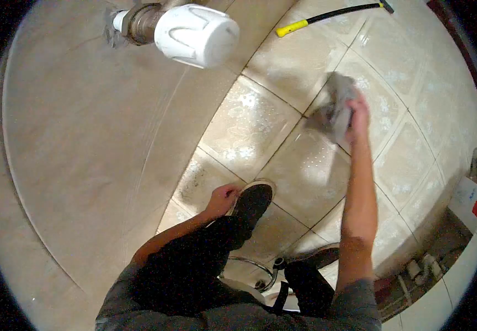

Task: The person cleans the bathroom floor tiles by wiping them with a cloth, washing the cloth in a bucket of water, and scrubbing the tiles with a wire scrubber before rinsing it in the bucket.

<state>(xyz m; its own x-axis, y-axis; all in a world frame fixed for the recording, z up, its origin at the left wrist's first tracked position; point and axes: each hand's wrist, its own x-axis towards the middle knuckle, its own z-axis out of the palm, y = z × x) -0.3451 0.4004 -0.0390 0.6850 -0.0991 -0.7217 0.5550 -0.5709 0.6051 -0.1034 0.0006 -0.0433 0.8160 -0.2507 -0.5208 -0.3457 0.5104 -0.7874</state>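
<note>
White valve knob (197,36) looms nearest. At the floor tiles (249,127), the right hand (358,118) has fingers closed around a grey cloth (337,105), probably light, soft, best gripped bunched. Left hand (222,202): finger state unclear.

On the tiled floor (318,161), a tool (337,12) lies beyond the cloth (337,113), which is in the right hand (358,118). Left of the cloth is a valve knob (197,36); behind it, leftward, a shoe (254,199) and the left hand (222,202).

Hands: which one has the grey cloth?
The right hand, stretched out over the tiles, holds the grey cloth; the left hand, beside a dark shoe, shows no cloth.
</note>
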